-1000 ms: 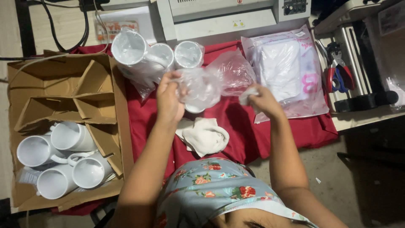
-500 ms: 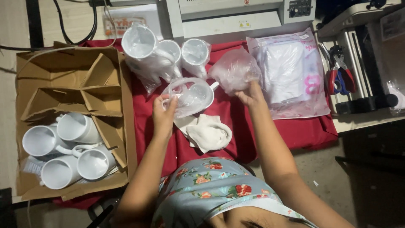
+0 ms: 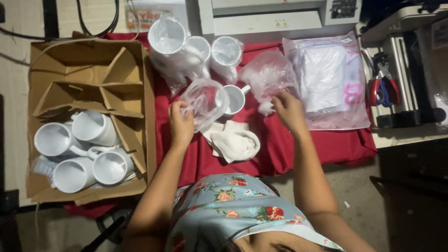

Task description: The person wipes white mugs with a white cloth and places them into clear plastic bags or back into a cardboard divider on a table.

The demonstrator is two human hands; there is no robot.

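Pinching a clear bag (image 3: pixel 205 100), the left hand (image 3: pixel 181 123) has its fingers closed on the bag's lower left edge; the bag balloons up toward 1 o'clock from that grip. The right hand (image 3: pixel 289 109) closes its fingertips on a second, crumpled bag (image 3: pixel 267 74) that lies at 11 o'clock from it. Between the two hands a bare white mug (image 3: pixel 234 99) stands upright on the red cloth (image 3: pixel 326 144), mouth up, handle toward 2 o'clock, touching the left bag and nearer the left hand. A white rag (image 3: pixel 235 142) lies at 6 o'clock of the mug. Three bagged mugs (image 3: pixel 196 53) stand at 12 o'clock. At 9 o'clock a divided carton (image 3: pixel 88 98) holds four white mugs (image 3: pixel 79 154) in its lower compartments; upper compartments look bare.
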